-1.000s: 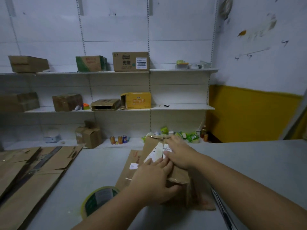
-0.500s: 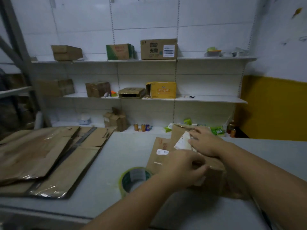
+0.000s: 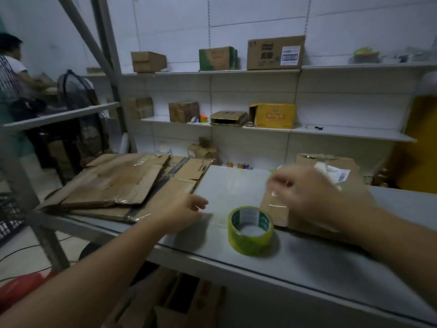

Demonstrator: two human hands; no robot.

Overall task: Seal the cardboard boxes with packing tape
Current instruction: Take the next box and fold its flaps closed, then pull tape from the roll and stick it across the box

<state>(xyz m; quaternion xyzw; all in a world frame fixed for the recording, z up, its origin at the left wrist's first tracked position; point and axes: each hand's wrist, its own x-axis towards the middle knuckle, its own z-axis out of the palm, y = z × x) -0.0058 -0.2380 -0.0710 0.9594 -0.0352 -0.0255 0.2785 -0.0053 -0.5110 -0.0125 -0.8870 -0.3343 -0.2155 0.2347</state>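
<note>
A roll of clear packing tape with a green core [image 3: 250,229] stands on the grey table [image 3: 307,268] near its front edge. Behind it to the right lies a small cardboard box [image 3: 331,166] with a white label. My right hand [image 3: 312,192] hovers over the box's left side, blurred, fingers spread and holding nothing. My left hand [image 3: 182,214] is left of the tape roll, low over the table, fingers loosely apart and empty. It points toward a pile of flattened cardboard boxes [image 3: 123,183] on the table's left end.
White wall shelves [image 3: 331,133] behind the table carry several cardboard boxes and a yellow carton [image 3: 274,114]. A grey metal rack post [image 3: 28,209] stands at the left. A person [image 3: 9,74] works at the far left. More cardboard sits under the table.
Both hands have come off the small box. My left hand has swung left past the tape roll toward the flattened boxes, and the view has turned left.
</note>
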